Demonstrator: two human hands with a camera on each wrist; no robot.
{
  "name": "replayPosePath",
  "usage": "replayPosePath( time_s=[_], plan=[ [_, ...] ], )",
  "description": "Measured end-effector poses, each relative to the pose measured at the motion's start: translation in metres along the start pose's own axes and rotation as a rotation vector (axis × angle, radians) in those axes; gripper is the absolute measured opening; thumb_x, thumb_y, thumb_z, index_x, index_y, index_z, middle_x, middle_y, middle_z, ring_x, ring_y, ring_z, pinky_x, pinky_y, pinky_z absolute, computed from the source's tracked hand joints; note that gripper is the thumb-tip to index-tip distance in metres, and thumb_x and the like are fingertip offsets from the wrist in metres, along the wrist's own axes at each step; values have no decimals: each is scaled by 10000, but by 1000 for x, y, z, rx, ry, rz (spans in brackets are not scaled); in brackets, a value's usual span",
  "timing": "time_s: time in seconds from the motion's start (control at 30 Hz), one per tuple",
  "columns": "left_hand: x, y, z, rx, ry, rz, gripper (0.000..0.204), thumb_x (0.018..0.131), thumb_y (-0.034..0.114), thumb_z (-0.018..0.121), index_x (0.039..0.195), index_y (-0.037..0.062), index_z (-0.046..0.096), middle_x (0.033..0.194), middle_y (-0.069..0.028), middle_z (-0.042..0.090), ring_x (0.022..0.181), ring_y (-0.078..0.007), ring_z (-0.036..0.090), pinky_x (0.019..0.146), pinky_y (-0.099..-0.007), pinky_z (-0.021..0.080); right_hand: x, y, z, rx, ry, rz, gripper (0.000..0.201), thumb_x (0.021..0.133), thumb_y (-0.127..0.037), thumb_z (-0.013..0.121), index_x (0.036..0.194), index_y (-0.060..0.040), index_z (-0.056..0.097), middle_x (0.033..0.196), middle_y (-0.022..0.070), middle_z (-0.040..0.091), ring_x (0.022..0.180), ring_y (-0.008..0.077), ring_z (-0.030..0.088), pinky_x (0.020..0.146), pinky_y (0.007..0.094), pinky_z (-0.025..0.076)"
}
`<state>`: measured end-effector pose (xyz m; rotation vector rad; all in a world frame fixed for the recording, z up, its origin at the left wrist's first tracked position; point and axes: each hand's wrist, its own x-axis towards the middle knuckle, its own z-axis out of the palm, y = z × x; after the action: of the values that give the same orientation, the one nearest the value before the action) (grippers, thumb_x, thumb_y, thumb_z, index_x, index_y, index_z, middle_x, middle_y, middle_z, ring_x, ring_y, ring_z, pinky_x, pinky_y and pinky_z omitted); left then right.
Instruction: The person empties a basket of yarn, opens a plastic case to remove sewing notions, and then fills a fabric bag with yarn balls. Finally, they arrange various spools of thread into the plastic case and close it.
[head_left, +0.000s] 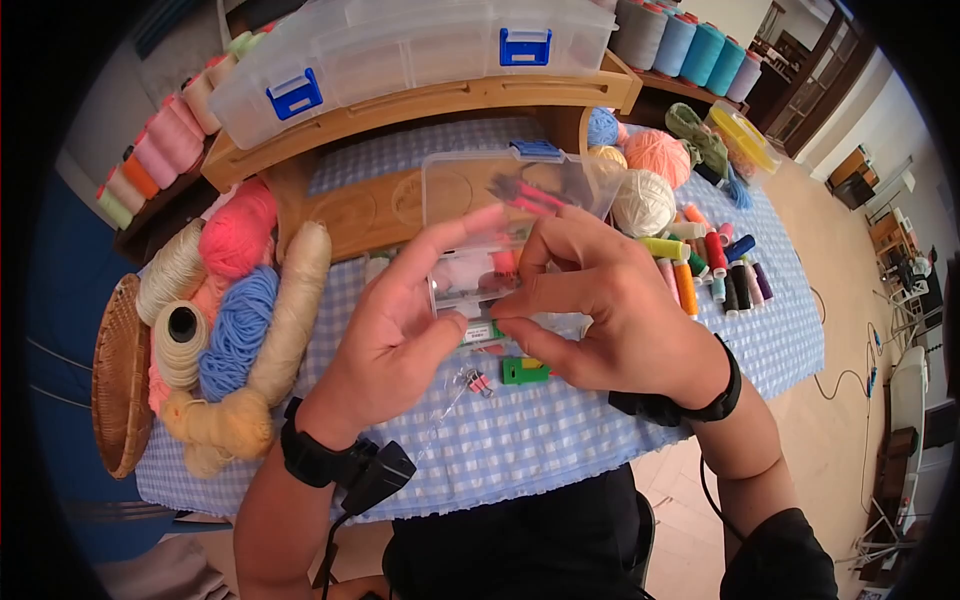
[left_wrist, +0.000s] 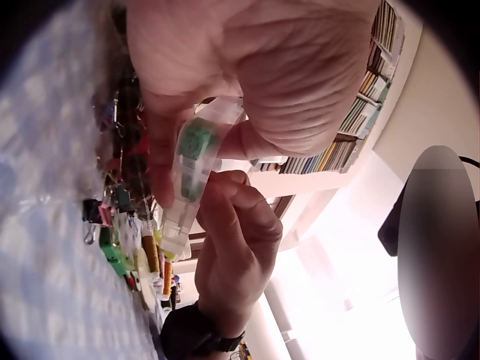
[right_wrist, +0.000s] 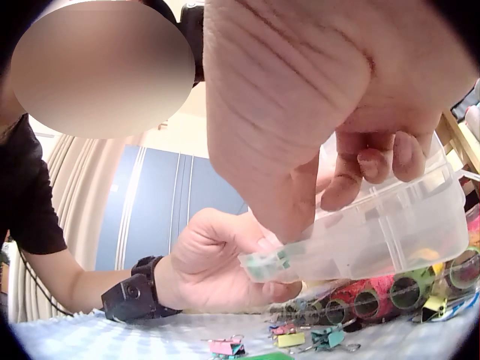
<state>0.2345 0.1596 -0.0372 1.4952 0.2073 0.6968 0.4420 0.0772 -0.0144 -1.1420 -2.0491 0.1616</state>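
Observation:
My left hand [head_left: 385, 335] holds a small translucent plastic case [left_wrist: 180, 217] between thumb and fingers. Something green [left_wrist: 196, 142] shows through its wall. My right hand [head_left: 610, 310] pinches the case's edge with thumb and index finger; its other fingers are bent above. In the right wrist view, the case overlaps a clear plastic box [right_wrist: 405, 232]. That box has a blue latch [head_left: 538, 149] in the head view, and pink-handled snips [head_left: 528, 193] show through it. Below the hands lie a pink binder clip [head_left: 480, 382] and a flat green piece [head_left: 524, 371].
Balls and skeins of yarn [head_left: 240, 325] and a wicker basket [head_left: 118, 375] stand at the left. Several thread spools [head_left: 715, 260] lie at the right near white yarn [head_left: 643, 203]. A wooden shelf [head_left: 420, 108] carrying a large clear case [head_left: 410, 60] spans the back.

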Motion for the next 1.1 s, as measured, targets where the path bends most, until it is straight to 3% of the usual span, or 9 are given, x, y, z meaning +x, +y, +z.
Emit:
replayPosePath(
  time_s=[0.27, 0.4, 0.47, 0.63, 0.73, 0.8, 0.83, 0.93, 1.1],
  plan=[
    [0, -2, -7, 55, -46, -5, 726, 864, -114, 479, 1561, -3, 313, 1563, -131, 412, 1276, -213, 538, 1071, -356, 460, 2, 2, 3, 47, 34, -1, 142, 705, -75, 822, 824, -91, 745, 865, 55, 663, 829, 261, 656, 685, 368, 535],
    [1, -2, -9, 17, -32, -9, 695, 886, -106, 508, 1549, -6, 327, 1551, -132, 427, 1257, -209, 556, 1077, -361, 456, 6, 1, -13, 80, 220, -49, 93, 768, -38, 811, 800, -39, 724, 740, 47, 647, 687, 194, 611, 609, 326, 476],
    [1, 2, -3, -1, 53, -23, 674, 901, -95, 542, 1539, -8, 341, 1550, -139, 424, 1241, -204, 570, 1083, -363, 448, 4, -4, -23, 43, 273, 209, 96, 764, -26, 815, 801, -39, 727, 700, 24, 626, 607, 132, 571, 556, 276, 425],
    [-1, 1, -6, 74, 50, 38, 669, 897, -122, 541, 1531, 0, 366, 1487, -128, 481, 1224, -185, 579, 1024, -320, 475, 6, 10, -18, 62, 281, 55, 106, 763, -23, 826, 790, -53, 728, 638, -3, 584, 541, 66, 491, 487, 228, 337],
    [-1, 1, -7, 85, 58, 55, 670, 889, -153, 522, 1525, 8, 387, 1434, -117, 528, 1215, -162, 580, 973, -283, 498, 7, 11, -18, 67, 311, 100, 121, 781, -36, 835, 768, -58, 717, 634, -18, 571, 523, 48, 475, 475, 219, 327],
    [-2, 0, -9, 82, 62, 58, 668, 885, -157, 524, 1519, 8, 394, 1444, -118, 519, 1215, -160, 576, 967, -282, 500, 3, 13, -22, 89, 385, 302, 194, 812, -78, 850, 735, -36, 676, 673, -18, 575, 520, 35, 490, 481, 208, 353],
    [-2, -1, -10, 116, 70, 71, 620, 889, -133, 551, 1475, 16, 417, 1492, -150, 473, 1222, -198, 583, 1006, -328, 487, 2, 11, -24, 171, 398, 427, 242, 835, -125, 857, 770, -23, 648, 682, -28, 559, 518, 18, 481, 476, 199, 354],
    [-1, -5, -12, 147, 69, 130, 482, 892, -108, 587, 1337, 33, 466, 1536, -199, 428, 1237, -254, 593, 1054, -389, 476, 10, 8, -20, 351, 464, 401, 254, 839, -133, 860, 845, -19, 633, 661, -42, 552, 531, 4, 504, 473, 192, 361],
    [-1, -2, -15, 176, 50, 210, 306, 891, -114, 609, 1086, 71, 462, 1507, -247, 439, 1268, -312, 596, 1070, -426, 479, 7, 12, -29, 485, 71, 593, 206, 972, -166, 707, 1041, 27, 697, 683, -10, 642, 526, 19, 562, 461, 199, 404]
  ],
)
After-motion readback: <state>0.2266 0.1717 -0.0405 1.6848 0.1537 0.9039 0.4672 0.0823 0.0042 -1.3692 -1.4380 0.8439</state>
